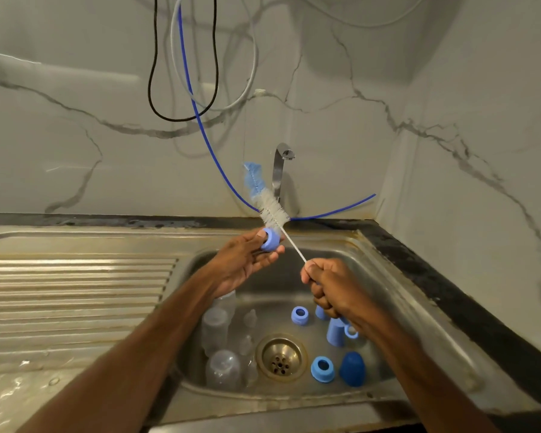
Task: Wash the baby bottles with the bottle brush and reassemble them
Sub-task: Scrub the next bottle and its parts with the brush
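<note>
**Brushing a screw ring over the sink**

The left hand [247,264] pinches a light-blue screw ring [270,240] between thumb and curled fingertips, above the basin. The right hand [328,287] is closed in a fist round the lower handle of the bottle brush [272,210]. The brush's thin white stem slants up to a bristle head just beside the ring; whether the stem passes through the ring cannot be told.

The clear bottles [214,329] lie left of the drain [281,357] on the floor of the sink [372,295]. Two more rings [300,316] and the blue caps [352,368] lie to its right.

The ring is probably light, rigid and slippery when wet, so it is best held by its outer wall, leaving the bore free. The stem looks flexible, so a grip nearer the bristles would likely give firmer control. The bottles appear light and liable to roll.
</note>
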